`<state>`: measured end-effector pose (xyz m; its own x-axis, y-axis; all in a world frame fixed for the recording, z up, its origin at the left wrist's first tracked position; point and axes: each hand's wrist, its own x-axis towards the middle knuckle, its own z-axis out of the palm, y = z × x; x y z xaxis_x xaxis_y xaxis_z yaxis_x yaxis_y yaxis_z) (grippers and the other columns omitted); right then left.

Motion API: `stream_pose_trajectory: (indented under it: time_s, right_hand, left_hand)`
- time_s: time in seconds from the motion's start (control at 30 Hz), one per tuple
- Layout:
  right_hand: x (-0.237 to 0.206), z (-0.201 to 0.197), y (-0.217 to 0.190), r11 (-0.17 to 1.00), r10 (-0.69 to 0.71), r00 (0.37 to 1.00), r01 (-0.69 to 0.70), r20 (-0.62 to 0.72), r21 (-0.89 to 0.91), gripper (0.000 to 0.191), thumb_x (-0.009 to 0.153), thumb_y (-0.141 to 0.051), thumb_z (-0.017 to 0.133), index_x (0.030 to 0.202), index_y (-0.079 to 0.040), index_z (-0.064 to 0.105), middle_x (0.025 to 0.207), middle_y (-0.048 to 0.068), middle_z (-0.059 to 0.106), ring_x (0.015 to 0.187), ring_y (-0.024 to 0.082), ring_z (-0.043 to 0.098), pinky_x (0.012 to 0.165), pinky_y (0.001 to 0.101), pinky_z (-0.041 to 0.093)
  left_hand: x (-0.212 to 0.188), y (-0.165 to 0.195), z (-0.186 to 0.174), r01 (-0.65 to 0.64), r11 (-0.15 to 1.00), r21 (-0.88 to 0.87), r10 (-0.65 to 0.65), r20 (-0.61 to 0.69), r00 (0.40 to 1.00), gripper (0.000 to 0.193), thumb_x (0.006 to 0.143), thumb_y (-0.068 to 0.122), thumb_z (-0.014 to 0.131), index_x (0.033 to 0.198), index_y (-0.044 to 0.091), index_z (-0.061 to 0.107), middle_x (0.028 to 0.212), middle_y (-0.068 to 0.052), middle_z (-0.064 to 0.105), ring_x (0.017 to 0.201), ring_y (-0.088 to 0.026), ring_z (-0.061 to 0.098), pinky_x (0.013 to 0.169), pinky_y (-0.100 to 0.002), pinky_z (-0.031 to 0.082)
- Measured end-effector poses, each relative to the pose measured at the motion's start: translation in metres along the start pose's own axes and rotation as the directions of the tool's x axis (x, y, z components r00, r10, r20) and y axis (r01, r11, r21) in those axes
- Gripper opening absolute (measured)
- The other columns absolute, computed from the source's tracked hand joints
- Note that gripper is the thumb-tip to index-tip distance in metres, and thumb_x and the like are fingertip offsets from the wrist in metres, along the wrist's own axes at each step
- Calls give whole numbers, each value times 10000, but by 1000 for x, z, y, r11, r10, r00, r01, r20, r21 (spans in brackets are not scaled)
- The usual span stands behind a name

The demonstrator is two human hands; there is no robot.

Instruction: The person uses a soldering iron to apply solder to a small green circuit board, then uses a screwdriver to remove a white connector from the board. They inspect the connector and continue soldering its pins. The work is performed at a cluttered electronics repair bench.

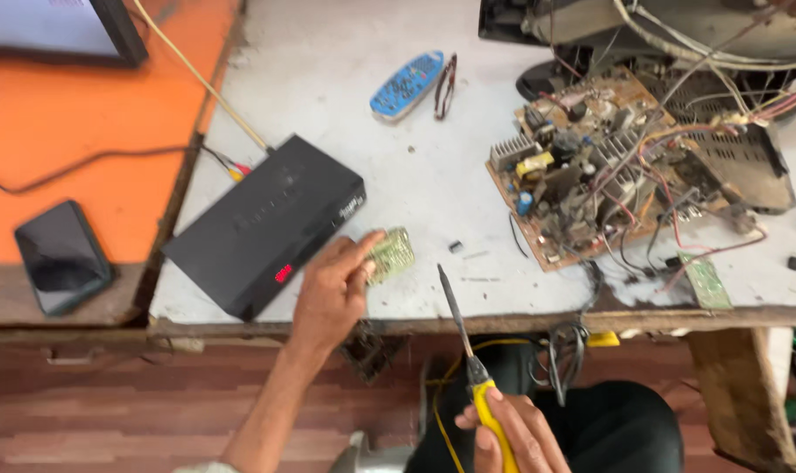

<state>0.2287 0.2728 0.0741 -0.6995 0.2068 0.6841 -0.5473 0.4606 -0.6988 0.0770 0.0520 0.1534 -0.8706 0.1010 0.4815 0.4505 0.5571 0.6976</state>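
Left hand is out on the white workbench, fingers curled over a small green circuit board — thumb and fingertips pinch its near edge, the rest of the board poking out just beyond the knuckles. Right beside that hand, on its outer side and touching close, sits a black set-top box with a red display glowing on its front, cables running off its far corner. Right hand is low, below the bench edge, closed around the yellow handle of a soldering iron — the dark tip angles up and away from the fist, over the bench edge, just to the inner side of the left hand's board. Further out from the right hand lies a large brown circuit board, crowded with parts and wires. Well beyond the left hand, a blue remote. Far off the left hand's outer side, a dark phone on the orange surface.
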Motion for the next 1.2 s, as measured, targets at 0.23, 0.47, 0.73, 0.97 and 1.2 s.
stream_pose_trajectory:
  time_s: [0.23,0.47,0.73,0.97,1.2]
  right_hand:
    - [-15,-13,14,985,171,984,-171,56,-5,316,1002,-199,604,1232,11,663,879,149,738,751,179,798,721,322,667]
    - [-27,-17,34,985,169,985,-169,20,-29,308,993,-221,622,1209,-14,693,824,112,744,700,162,745,687,302,662]
    - [-36,-22,51,998,66,998,-65,-15,20,289,1000,-198,640,1200,10,662,920,137,739,724,132,787,668,279,686]
    - [-43,-28,59,992,72,997,-68,-34,105,329,934,-135,715,1205,43,660,883,169,757,691,173,775,636,322,682]
    - [-16,-31,16,963,-22,999,8,-50,-270,275,835,-65,813,1102,4,806,841,111,800,717,196,772,703,302,642]
  left_hand:
    - [-5,-20,5,106,981,-162,-98,56,994,444,894,-71,653,1307,86,694,772,-68,569,642,-147,482,597,-324,428]
    - [-2,-15,5,111,991,-69,-108,44,993,459,873,-57,667,1303,101,701,736,-72,569,609,-148,489,575,-329,419]
    - [-1,-3,1,126,991,-47,-125,27,992,550,844,-50,660,1377,84,640,805,-90,644,632,-181,532,597,-336,454]
    - [-23,-26,13,-131,961,243,159,-99,982,554,903,-39,660,1447,-10,561,884,-139,685,744,-256,630,675,-409,517]
    - [14,-96,26,-555,748,365,409,404,818,466,779,252,760,1243,205,767,1036,-180,727,879,-269,739,765,-383,606]
